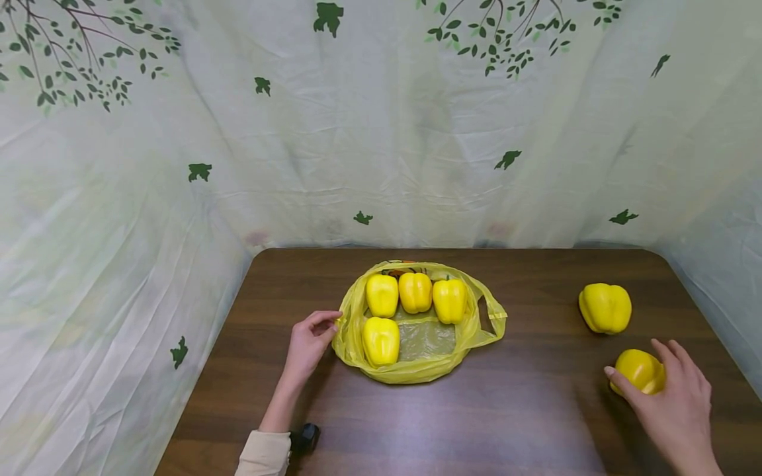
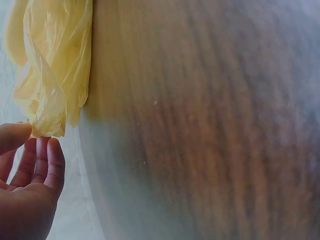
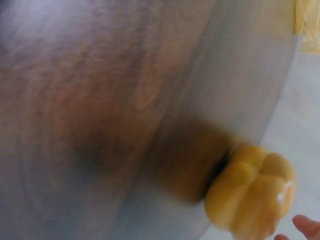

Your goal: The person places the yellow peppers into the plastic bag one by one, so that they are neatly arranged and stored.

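A yellow plastic bag (image 1: 411, 374) lies spread open on the table, with several yellow bell peppers (image 1: 381, 341) inside it. At its left side my left hand (image 1: 309, 344) pinches the bag's edge between thumb and fingertips; the left wrist view shows the crumpled plastic (image 2: 55, 75) at the fingertips. On the right, my right hand (image 1: 675, 400) is spread around a yellow bell pepper (image 1: 639, 370), thumb to its left and fingers to its right. Another bell pepper (image 1: 605, 308) sits just beyond. In the right wrist view, fingertips (image 3: 306, 226) show beside a bell pepper (image 3: 250, 192).
The brown wooden table (image 1: 488, 416) reaches back to a pale curtain (image 1: 417, 132) printed with leaves and birds. The bag's right handle loop (image 1: 497, 324) lies out on the tabletop. A dark band (image 1: 305, 437) is on my left wrist.
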A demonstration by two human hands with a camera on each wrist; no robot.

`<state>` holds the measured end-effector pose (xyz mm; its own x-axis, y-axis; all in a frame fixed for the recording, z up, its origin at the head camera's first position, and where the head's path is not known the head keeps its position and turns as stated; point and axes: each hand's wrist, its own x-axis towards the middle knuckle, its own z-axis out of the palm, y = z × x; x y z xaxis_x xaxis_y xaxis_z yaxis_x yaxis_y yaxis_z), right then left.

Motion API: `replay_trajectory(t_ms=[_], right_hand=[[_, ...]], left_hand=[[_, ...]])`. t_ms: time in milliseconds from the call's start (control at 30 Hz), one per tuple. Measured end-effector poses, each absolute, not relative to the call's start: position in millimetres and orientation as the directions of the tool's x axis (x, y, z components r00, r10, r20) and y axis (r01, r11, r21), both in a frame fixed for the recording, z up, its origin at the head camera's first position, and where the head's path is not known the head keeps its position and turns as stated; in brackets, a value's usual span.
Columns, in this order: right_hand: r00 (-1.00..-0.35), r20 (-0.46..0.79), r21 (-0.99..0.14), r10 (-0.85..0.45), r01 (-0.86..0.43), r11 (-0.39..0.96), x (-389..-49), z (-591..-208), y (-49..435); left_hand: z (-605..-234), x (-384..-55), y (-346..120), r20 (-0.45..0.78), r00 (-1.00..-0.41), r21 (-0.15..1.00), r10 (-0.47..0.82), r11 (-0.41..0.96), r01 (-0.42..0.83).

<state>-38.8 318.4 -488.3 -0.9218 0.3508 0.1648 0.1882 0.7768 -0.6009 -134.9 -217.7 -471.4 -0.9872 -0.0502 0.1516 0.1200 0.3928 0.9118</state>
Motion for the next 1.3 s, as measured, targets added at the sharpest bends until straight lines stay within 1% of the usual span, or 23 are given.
replay_trajectory(t_ms=[133, 267, 533, 833, 1033, 1300], right_hand=[[-0.931, 0.067, -0.626, 0.360, 0.242, 0.742, -39.7, -490.8, 324.1], [-0.939, 0.035, -0.642, 0.341, 0.240, 0.728, -40.4, -495.4, 328.6], [-0.960, 0.037, -0.657, 0.279, 0.187, 0.730, -39.5, -503.7, 333.3], [-0.960, 0.085, -0.646, 0.268, 0.151, 0.748, -38.3, -506.8, 336.3], [-0.953, 0.078, -0.625, 0.294, 0.183, 0.759, -36.2, -507.0, 336.5], [-0.946, 0.081, -0.640, 0.313, 0.191, 0.744, -31.6, -508.4, 337.7]], left_hand=[[-471.5, -135.1, -218.1, 0.133, -0.990, 0.914, -0.045, 0.391, 0.105], [-471.6, -134.9, -218.1, 0.124, -0.991, 0.916, -0.044, 0.389, 0.097], [-472.7, -134.9, -218.2, 0.119, -0.992, 0.922, -0.045, 0.376, 0.094], [-473.6, -135.7, -218.0, 0.126, -0.991, 0.919, -0.044, 0.382, 0.100], [-471.2, -134.4, -216.2, 0.125, -0.991, 0.917, -0.043, 0.387, 0.099], [-473.9, -136.2, -216.3, 0.125, -0.991, 0.920, -0.044, 0.378, 0.099]])
